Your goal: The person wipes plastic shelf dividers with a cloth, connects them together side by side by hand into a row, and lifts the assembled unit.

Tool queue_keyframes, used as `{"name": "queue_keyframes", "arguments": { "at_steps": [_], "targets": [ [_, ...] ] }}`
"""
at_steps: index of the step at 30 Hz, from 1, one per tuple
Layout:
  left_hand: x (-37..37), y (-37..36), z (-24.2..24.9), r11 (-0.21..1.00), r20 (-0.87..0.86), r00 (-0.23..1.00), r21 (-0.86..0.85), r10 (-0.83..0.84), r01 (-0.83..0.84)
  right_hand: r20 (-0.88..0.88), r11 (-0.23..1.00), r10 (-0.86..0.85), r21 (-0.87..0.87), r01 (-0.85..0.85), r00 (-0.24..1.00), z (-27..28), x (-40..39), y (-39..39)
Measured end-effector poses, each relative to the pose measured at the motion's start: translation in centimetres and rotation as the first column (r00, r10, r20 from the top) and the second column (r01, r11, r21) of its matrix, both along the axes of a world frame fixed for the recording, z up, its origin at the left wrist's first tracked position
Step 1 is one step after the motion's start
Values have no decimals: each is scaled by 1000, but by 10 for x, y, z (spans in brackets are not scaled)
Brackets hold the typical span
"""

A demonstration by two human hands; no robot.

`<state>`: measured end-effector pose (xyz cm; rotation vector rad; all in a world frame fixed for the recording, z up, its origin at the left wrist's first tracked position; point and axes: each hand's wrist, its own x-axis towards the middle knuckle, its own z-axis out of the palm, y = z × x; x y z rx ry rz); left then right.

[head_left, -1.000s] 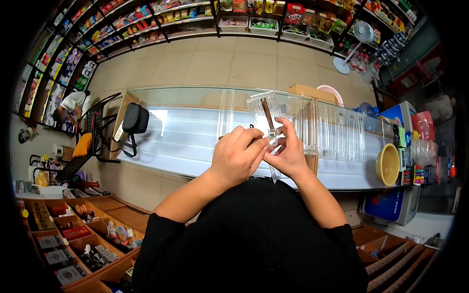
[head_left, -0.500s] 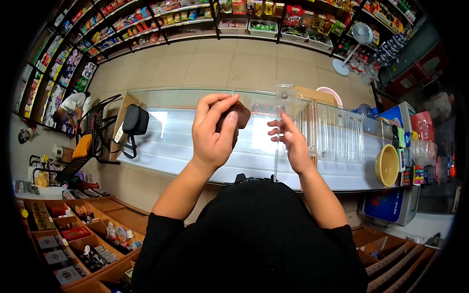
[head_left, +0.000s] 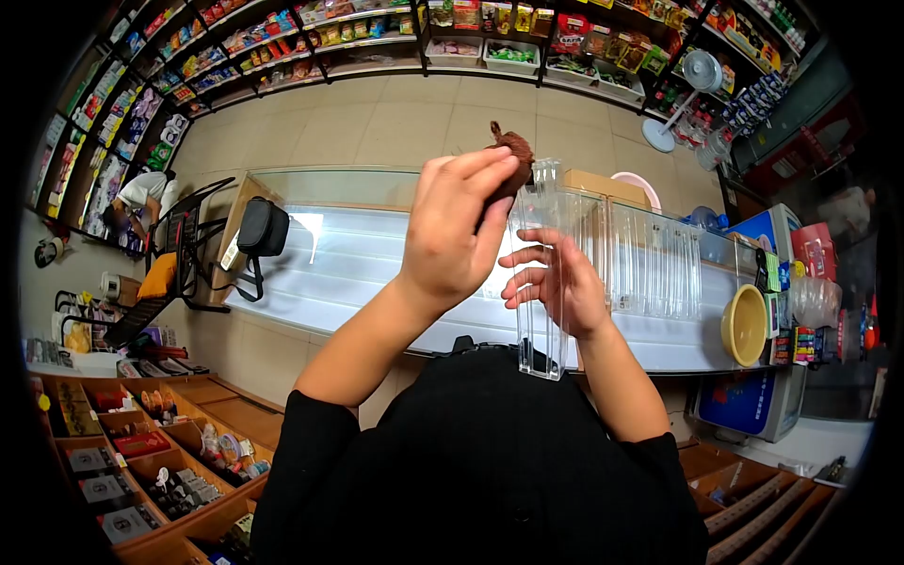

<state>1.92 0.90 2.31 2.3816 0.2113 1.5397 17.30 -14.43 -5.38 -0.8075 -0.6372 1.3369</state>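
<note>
Between both hands | clear case [head_left: 544, 282] upright | left hand [head_left: 461, 235] presses brown cloth [head_left: 513, 151]

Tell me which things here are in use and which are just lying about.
In use: brown cloth in left hand; clear case in right hand.
Lying about: black bag, yellow bowl, fan, clear holders on counter.

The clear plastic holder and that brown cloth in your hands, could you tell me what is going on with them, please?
A person at a shop's glass counter holds a tall clear plastic holder upright in the right hand. The left hand grips a brown cloth at the holder's top end. More clear holders stand on the counter, and a yellow bowl lies at its right end.
</note>
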Motion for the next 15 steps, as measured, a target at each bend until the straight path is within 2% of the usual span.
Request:
{"name": "queue_keyframes", "arguments": {
  "at_steps": [3,6,11,15],
  "targets": [
    [10,-2,-5,998,-95,995,68,3,3,8,998,26,53,-26,1000,1,-3,-2],
    [12,-5,-9,999,-85,995,8,-51,52,54,999,-3,53,0,999,3,-6,-5],
    [4,-16,-11,995,-122,987,-10,-102,101,27,999,-18,42,16,999,0,-7,-9],
    [0,-23,-20,983,-126,978,-92,-168,157,-17,999,-10,42,10,1000,-7,-6,-9]
  ]
}}
